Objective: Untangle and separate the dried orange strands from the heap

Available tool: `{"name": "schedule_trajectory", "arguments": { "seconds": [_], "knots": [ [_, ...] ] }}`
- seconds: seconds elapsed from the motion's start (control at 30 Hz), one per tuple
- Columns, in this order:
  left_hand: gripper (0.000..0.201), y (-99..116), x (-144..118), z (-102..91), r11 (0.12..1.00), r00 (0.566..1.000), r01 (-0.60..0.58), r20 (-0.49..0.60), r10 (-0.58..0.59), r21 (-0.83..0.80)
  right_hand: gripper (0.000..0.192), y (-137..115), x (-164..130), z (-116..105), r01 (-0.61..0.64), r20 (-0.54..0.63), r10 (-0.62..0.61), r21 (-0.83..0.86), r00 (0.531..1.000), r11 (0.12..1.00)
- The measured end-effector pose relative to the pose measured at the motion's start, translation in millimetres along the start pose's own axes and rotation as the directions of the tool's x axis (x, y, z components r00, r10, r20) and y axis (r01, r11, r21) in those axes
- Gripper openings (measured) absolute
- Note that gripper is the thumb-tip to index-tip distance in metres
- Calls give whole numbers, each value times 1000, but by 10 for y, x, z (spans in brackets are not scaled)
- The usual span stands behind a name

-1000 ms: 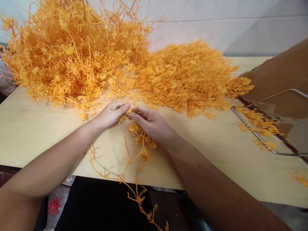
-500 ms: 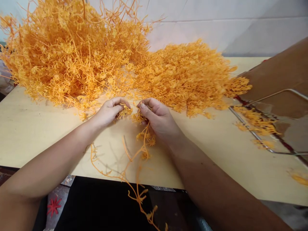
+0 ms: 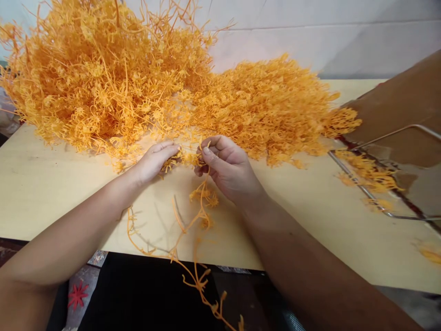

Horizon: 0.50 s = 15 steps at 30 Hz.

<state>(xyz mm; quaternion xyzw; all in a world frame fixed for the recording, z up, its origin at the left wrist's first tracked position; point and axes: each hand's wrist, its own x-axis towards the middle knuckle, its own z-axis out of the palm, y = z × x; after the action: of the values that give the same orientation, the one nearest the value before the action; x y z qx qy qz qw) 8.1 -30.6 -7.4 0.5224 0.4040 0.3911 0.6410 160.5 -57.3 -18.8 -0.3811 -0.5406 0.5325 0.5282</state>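
Observation:
My right hand pinches an orange plastic flower stem between thumb and fingers near the middle of the table. The stem's bare, branching lower part hangs toward me over the table's front edge. Just to the left, my left hand is closed around small orange flower pieces, which show beneath its thumb. More orange bits lie in the narrow gap between the two hands. Behind the hands rises a large tangled heap of orange flower sprigs, with a flatter pile to its right.
The pale table backs onto a white wall. At right, a cardboard box stands beside a bent metal wire frame, with loose orange sprigs over it. A red star-shaped piece lies low at left.
My left hand's fingers have closed over the flower pieces, its thumb now lying flat on top. The right hand has risen slightly, and the hanging stem has shifted a little left.

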Motion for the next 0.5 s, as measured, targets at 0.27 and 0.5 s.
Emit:
{"name": "schedule_trajectory", "arguments": {
  "seconds": [0.27,0.5],
  "knots": [
    [10,-17,7,3,999,1000,-4,15,4,31,27,19,1,2,24,-16,-25,-68,1000,997],
    [14,23,20,28,995,987,84,-142,-76,48,28,38,10,2,-4,-54,-2,-108,999,994]
  ]
}}
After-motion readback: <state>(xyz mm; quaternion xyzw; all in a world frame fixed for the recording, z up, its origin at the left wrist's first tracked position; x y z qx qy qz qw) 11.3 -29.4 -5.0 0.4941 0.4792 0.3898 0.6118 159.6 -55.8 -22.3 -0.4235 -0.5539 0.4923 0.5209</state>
